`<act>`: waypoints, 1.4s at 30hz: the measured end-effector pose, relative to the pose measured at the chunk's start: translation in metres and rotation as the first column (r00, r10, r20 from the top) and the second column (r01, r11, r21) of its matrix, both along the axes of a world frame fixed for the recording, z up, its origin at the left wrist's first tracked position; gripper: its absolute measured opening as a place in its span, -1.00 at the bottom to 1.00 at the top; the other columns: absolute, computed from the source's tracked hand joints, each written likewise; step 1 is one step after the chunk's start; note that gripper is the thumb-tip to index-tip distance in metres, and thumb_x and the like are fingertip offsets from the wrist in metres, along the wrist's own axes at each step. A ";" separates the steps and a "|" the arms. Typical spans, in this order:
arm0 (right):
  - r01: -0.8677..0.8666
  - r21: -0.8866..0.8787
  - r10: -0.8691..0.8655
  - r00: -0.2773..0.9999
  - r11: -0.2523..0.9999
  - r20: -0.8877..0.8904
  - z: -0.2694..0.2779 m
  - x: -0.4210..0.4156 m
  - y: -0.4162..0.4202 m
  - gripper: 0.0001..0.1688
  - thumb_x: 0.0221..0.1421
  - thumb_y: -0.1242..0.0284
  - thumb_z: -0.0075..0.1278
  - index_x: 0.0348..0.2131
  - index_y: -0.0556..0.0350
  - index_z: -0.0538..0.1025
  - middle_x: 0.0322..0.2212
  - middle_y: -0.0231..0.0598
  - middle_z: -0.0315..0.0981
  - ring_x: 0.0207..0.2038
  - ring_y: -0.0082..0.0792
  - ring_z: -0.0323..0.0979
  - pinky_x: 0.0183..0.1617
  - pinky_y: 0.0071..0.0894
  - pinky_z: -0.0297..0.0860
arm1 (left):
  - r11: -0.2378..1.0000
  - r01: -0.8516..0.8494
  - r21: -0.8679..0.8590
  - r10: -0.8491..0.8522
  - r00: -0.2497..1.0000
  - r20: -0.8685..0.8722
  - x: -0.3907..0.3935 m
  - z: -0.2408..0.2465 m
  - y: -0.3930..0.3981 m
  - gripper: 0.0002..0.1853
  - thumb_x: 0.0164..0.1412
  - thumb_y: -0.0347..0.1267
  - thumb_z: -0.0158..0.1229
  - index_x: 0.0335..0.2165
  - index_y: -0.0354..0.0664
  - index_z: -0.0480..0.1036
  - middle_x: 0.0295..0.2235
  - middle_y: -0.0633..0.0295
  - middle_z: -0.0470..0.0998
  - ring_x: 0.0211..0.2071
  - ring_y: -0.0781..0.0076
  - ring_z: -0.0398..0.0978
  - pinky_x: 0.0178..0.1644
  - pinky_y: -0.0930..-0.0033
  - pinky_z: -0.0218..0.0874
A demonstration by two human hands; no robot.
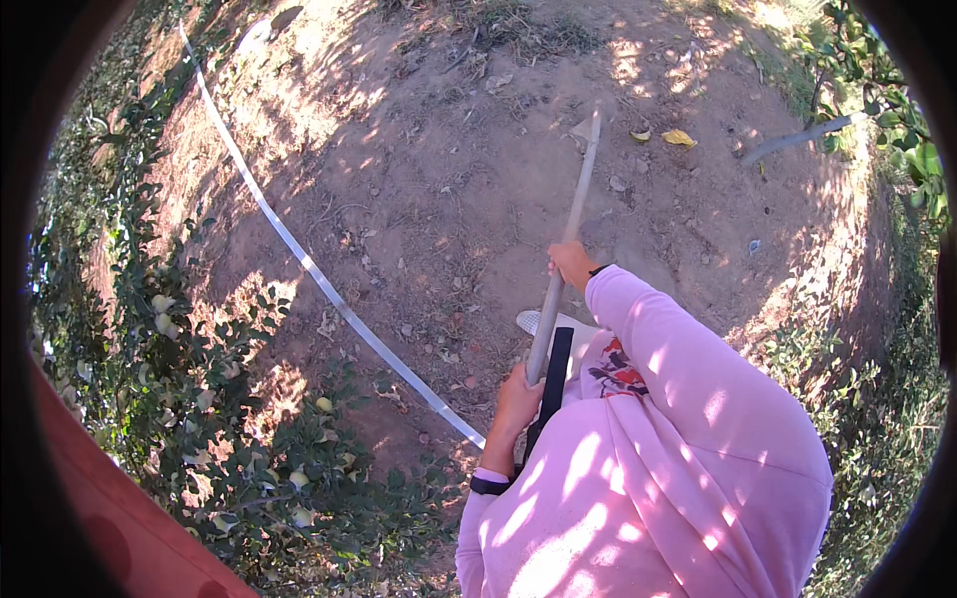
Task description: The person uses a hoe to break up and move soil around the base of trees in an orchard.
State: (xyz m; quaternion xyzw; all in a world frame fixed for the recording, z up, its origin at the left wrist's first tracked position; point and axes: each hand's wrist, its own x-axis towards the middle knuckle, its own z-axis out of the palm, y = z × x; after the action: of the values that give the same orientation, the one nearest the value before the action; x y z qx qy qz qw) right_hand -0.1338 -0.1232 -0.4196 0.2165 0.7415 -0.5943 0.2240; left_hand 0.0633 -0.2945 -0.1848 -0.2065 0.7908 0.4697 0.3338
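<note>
Both my hands grip the wooden handle [580,200] of a long tool that looks like a hoe. My right hand [572,263] is wrapped around the middle of the handle. Nearer my body, my left hand [519,405] holds its lower end. At the far end a small dusty blade [582,130] meets the bare soil [516,179]; soil and blur make its shape hard to read. A black strap [556,366] hangs beside the handle, close to my left hand. Below the handle shows part of a light shoe [529,321].
A pale flat hose or strip [299,253] curves along the ground on my left. Leafy branches with pale green fruit [299,478] crowd the lower left. A thin trunk [804,140] leans at the right, and yellow leaves [679,137] lie near the blade. Red fabric [127,516] fills the lower-left corner.
</note>
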 end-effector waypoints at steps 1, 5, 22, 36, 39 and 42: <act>0.047 -0.062 -0.046 0.999 0.997 0.023 -0.008 0.013 -0.009 -0.78 -0.10 0.54 -0.16 -0.70 0.32 0.36 -0.76 -0.15 0.30 -0.71 -0.31 0.34 -0.67 -0.32 0.26 | 0.998 0.035 -0.050 -0.034 0.999 0.012 0.005 0.002 -0.006 -0.69 -0.08 -0.32 0.10 -0.37 -0.30 0.27 -0.58 -0.05 0.45 -0.57 0.08 0.47 -0.49 0.18 0.24; 0.355 -0.088 -0.295 0.871 0.931 0.394 0.046 0.054 -0.060 -0.85 -0.16 0.55 -0.09 -0.64 0.33 0.34 -0.77 -0.12 0.24 -0.75 -0.24 0.29 -0.73 -0.26 0.24 | 0.999 -0.044 -0.029 0.046 0.994 0.102 0.060 0.017 -0.041 -0.68 -0.08 -0.35 0.12 -0.33 -0.27 0.26 -0.47 -0.10 0.45 -0.39 0.01 0.47 -0.31 0.11 0.22; 0.460 -0.331 -0.180 0.766 0.824 0.617 0.046 0.009 -0.087 -0.85 -0.10 0.56 -0.03 -0.47 0.13 0.29 -0.58 -0.20 0.23 -0.58 -0.26 0.27 -0.45 -0.07 0.33 | 0.994 -0.068 -0.088 0.075 0.994 0.079 0.008 0.149 -0.098 -0.67 -0.08 -0.34 0.11 -0.27 -0.21 0.37 -0.51 0.02 0.47 -0.47 0.22 0.46 -0.35 0.28 0.23; 0.608 -0.401 -0.322 0.747 0.685 0.581 0.080 -0.097 -0.126 -0.87 -0.03 0.51 -0.06 -0.51 0.02 0.26 -0.72 -0.34 0.18 -0.65 -0.39 0.20 -0.50 -0.30 0.29 | 0.993 -0.100 0.068 0.110 0.981 -0.160 -0.133 0.183 -0.187 -0.67 0.08 -0.34 0.01 -0.16 -0.21 0.39 -0.54 0.21 0.50 -0.54 0.56 0.42 -0.43 0.45 0.25; 0.611 -0.358 -0.314 0.723 0.707 0.616 0.078 -0.115 -0.139 -0.84 -0.04 0.51 -0.06 -0.57 -0.01 0.26 -0.74 -0.38 0.17 -0.67 -0.41 0.19 -0.52 -0.32 0.28 | 0.999 -0.029 0.046 0.039 0.966 -0.256 -0.151 0.169 -0.207 -0.67 0.08 -0.28 0.02 -0.18 -0.21 0.41 -0.58 0.18 0.50 -0.57 0.52 0.44 -0.45 0.44 0.25; 0.626 -0.368 -0.330 0.721 0.687 0.610 0.069 -0.128 -0.148 -0.81 -0.05 0.53 -0.07 -0.62 0.01 0.24 -0.77 -0.37 0.15 -0.71 -0.42 0.16 -0.56 -0.37 0.26 | 0.995 0.077 -0.055 -0.091 0.940 -0.329 -0.169 0.163 -0.225 -0.66 0.08 -0.23 0.01 -0.20 -0.19 0.42 -0.56 0.12 0.51 -0.55 0.39 0.47 -0.43 0.39 0.26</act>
State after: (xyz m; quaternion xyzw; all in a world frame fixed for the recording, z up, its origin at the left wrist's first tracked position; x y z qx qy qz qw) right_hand -0.2621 -0.2717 -0.3502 0.4803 0.3664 -0.7425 0.2894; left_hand -0.1052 -0.5194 -0.0222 -0.0976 0.8533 0.4664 0.2117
